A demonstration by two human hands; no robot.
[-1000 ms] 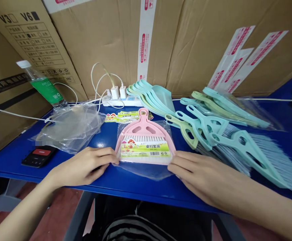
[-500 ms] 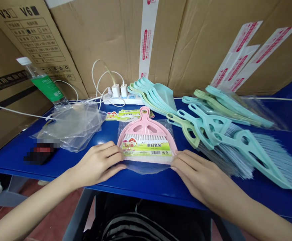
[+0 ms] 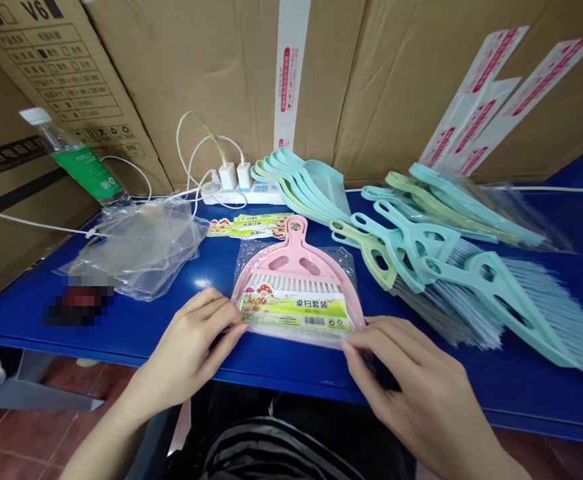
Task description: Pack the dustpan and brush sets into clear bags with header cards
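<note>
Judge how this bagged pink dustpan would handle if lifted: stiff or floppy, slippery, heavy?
The pink plastic dustpan looks stiff yet probably light, given its thin moulded body and handle cut-outs. The clear plastic bag around it seems smooth, so it may slide on the blue table.

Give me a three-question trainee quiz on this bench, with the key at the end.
1. Multiple choice: what colour is the dustpan in the clear bag between the left hand and right hand? A mint, B pink, C green.
2. True or false: the water bottle stands upright.
3. Fill in the blank: the card on that dustpan shows a red-capped ____.

Key: 1 B; 2 false; 3 mushroom.
</note>
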